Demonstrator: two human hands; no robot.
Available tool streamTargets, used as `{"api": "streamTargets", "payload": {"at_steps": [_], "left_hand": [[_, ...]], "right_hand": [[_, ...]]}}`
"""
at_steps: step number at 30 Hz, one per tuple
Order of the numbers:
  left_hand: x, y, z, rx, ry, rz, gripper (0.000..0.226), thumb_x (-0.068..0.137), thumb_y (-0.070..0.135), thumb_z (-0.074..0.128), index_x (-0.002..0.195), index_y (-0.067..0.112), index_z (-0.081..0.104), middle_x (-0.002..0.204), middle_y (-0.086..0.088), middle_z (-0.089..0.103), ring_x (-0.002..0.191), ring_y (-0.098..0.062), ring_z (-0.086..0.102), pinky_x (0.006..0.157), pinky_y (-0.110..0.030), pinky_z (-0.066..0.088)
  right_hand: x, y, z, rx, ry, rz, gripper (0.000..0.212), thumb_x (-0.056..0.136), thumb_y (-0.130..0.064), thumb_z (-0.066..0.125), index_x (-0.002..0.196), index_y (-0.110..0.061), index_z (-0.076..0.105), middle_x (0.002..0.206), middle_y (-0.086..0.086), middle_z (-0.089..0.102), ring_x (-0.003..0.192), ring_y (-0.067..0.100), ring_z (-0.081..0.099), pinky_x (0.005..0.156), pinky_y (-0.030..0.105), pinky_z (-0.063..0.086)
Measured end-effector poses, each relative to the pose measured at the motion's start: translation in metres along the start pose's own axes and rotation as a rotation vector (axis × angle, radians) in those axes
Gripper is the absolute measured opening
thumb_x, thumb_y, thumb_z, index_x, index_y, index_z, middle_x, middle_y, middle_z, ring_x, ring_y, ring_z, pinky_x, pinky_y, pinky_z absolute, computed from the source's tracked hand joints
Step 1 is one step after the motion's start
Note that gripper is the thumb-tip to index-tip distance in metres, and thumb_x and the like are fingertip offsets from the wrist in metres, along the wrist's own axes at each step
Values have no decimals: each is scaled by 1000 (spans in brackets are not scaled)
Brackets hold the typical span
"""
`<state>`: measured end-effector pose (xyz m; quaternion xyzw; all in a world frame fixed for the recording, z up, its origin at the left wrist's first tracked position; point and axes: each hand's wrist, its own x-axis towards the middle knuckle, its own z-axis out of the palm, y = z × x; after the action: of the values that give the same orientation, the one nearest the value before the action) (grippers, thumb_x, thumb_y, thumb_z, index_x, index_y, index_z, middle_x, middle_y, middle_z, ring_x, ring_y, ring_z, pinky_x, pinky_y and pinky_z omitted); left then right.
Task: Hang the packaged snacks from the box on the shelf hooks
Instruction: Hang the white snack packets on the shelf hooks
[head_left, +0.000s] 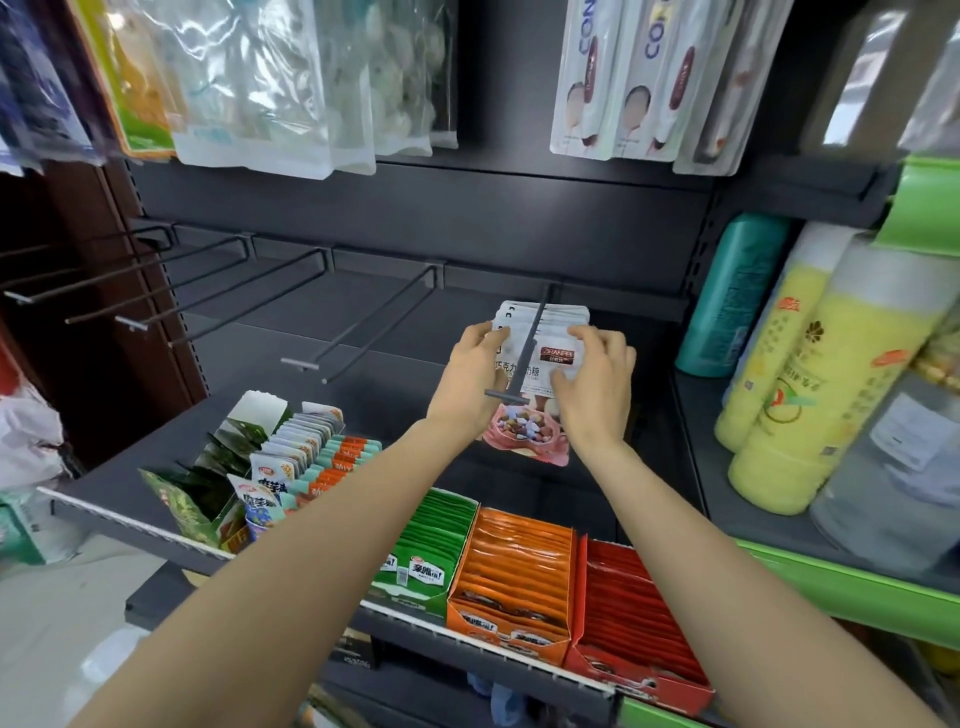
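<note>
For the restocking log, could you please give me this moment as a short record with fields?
Activity: hanging a stack of candy packets on a shelf hook
Left hand: grips the stack's left edge
Right hand: grips the stack's right edge
Hook state: rod runs through the packets' tops
Empty hooks: several to the left
Below: green, orange and red display boxes
Right: yellow bottles

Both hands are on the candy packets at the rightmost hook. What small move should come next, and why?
Probably slide the stack of packets back along the hook toward the rear panel. The left hand and right hand hold its sides, and the front packet sits near the hook's tip, where it might slip off.
</note>
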<state>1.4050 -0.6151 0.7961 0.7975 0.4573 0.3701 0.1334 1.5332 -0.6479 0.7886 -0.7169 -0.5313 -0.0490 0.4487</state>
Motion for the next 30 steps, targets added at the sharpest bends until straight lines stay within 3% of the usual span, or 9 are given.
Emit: {"api": "streamTargets", "payload": {"at_steps": [4, 7, 9, 12, 14, 20, 24, 27, 30], "left_hand": [[-22, -4, -5, -16, 22, -61, 46, 91, 6, 55, 136, 7, 45, 139, -10, 40, 123, -24, 46, 102, -25, 35], [-58, -9, -17, -35, 29, -59, 32, 90, 11, 55, 122, 10, 57, 120, -9, 56, 106, -24, 57, 93, -31, 45], [-89, -19, -26, -28, 7, -71, 24, 89, 17, 56, 111, 12, 63, 105, -6, 66, 93, -23, 64, 85, -38, 51], [-137, -36, -44, -26, -40, -155, 18, 89, 18, 56, 103, 15, 65, 93, -1, 72, 86, -21, 67, 79, -38, 53], [-170, -48, -59, 10, -103, -204, 19, 90, 19, 54, 105, 15, 65, 94, -2, 72, 89, -21, 66, 80, -38, 53], [-255, -99, -92, 230, -427, -238, 24, 92, 19, 48, 113, 16, 61, 111, -7, 65, 98, -29, 61, 80, -38, 52], [-300, -130, -99, 447, -670, -212, 39, 94, 33, 50, 129, 15, 50, 130, -10, 49, 121, -30, 47, 93, -41, 43], [-323, -149, -100, 519, -792, -164, 58, 91, 49, 49, 138, 15, 42, 145, -7, 39, 136, -29, 30, 105, -44, 34], [-331, -155, -102, 549, -817, -115, 57, 92, 46, 50, 140, 16, 40, 147, -6, 36, 139, -29, 25, 108, -44, 29]], "right_hand": [[-23, -8, -11, 93, 36, 20, 47, 85, -10, 65, 128, -15, 49, 128, 4, 45, 120, 17, 40, 87, 17, 33], [-55, -14, -22, 142, 1, 23, 30, 87, -10, 60, 117, -14, 56, 116, 4, 53, 108, 18, 52, 87, 25, 43], [-85, -21, -25, 162, -74, 25, 19, 89, -11, 57, 108, -14, 61, 108, 2, 58, 97, 15, 57, 83, 28, 46], [-137, -34, -19, 165, -266, 78, 18, 89, -8, 55, 103, -14, 64, 101, 1, 65, 86, 10, 57, 76, 18, 41], [-173, -44, -7, 134, -400, 102, 19, 88, -7, 54, 101, -12, 65, 99, 3, 67, 86, 12, 58, 72, 15, 37], [-287, -57, 31, -19, -698, 206, 24, 88, -8, 54, 109, -9, 65, 109, 8, 67, 103, 25, 61, 83, 30, 45], [-346, -51, 48, -169, -820, 259, 43, 89, -17, 55, 131, -12, 50, 131, 14, 51, 121, 31, 48, 95, 36, 42], [-375, -44, 47, -322, -840, 339, 49, 89, -19, 59, 134, -12, 41, 129, 18, 39, 122, 36, 37, 93, 38, 40], [-390, -37, 43, -366, -827, 424, 62, 83, -9, 65, 136, -13, 33, 126, 21, 41, 114, 37, 44, 89, 35, 44]]}}
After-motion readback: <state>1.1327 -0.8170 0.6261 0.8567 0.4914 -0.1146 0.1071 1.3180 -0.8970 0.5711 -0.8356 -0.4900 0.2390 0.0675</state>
